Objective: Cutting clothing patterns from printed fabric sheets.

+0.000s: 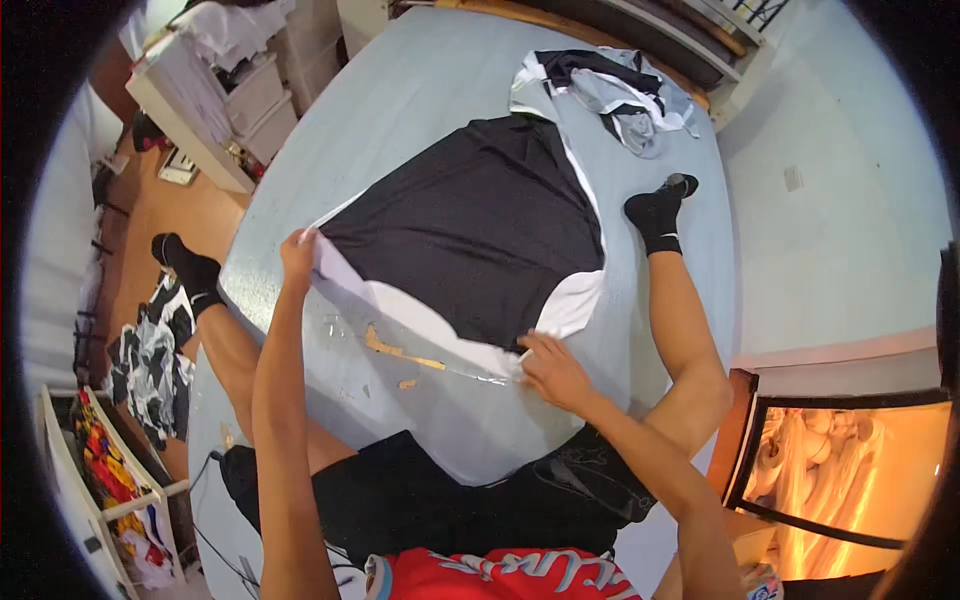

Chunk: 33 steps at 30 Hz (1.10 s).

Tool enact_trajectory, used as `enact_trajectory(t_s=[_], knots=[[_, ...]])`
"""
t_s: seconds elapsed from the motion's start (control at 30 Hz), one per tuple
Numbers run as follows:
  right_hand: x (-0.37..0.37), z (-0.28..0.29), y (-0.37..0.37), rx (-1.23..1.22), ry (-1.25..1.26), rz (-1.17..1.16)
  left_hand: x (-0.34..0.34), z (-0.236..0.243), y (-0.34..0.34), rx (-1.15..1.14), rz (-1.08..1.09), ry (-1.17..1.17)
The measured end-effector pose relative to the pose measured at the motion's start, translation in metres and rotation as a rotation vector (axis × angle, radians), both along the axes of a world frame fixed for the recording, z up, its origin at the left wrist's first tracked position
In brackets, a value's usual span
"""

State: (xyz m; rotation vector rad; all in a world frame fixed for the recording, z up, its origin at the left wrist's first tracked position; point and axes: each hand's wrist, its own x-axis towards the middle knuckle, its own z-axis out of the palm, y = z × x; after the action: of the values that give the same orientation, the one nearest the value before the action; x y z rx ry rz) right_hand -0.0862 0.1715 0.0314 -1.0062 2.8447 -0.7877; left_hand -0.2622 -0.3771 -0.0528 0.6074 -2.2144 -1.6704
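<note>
A black and white garment (470,220) lies spread over the pale blue table between my legs, black panel up, with white strips along its sides and near edge. My left hand (298,255) is closed on its left corner, lifting a bit of the white edge off the surface. At the near right corner, my right hand (553,370) pinches the hem where black meets white; its fingertips press close to the tabletop. The garment's exact kind is hard to make out from its folded shape.
Crumpled grey, black and white garments (620,95) lie at the table's far right. The table (390,110) has torn tan patches (390,345) near me. My feet flank the cloth. A garment pile (155,360) lies on the floor at left, beside a rack of colourful cloth (110,460).
</note>
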Motion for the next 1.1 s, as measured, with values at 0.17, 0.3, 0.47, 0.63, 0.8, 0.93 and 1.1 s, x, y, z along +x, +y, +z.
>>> enact_trajectory(t_s=[0.17, 0.3, 0.47, 0.63, 0.8, 0.93, 1.1], knots=[[0.052, 0.042, -0.053, 0.049, -0.72, -0.017, 0.037, 0.071, -0.062, -0.245, 0.228, 0.114], [0.118, 0.044, -0.121, -0.179, -0.411, 0.277, 0.118, 0.139, -0.113, 0.121, -0.13, 0.035], [0.026, -0.03, -0.117, -0.058, 0.189, -0.004, 0.168, 0.118, -0.141, -0.069, 0.021, -0.206], [-0.037, 0.044, -0.082, -0.242, -0.364, -0.448, 0.15, 0.076, -0.139, 0.039, -0.042, -0.022], [0.097, 0.163, -0.116, 0.19, -0.731, 0.386, 0.228, 0.15, -0.18, 0.121, 0.023, 0.201], [0.143, 0.176, -0.138, -0.22, -0.999, 0.594, 0.333, 0.172, -0.248, 0.251, 0.25, 0.118], [0.098, 0.164, -0.137, -0.381, -0.819, 0.094, 0.384, 0.145, -0.277, -0.134, 0.522, -0.248]])
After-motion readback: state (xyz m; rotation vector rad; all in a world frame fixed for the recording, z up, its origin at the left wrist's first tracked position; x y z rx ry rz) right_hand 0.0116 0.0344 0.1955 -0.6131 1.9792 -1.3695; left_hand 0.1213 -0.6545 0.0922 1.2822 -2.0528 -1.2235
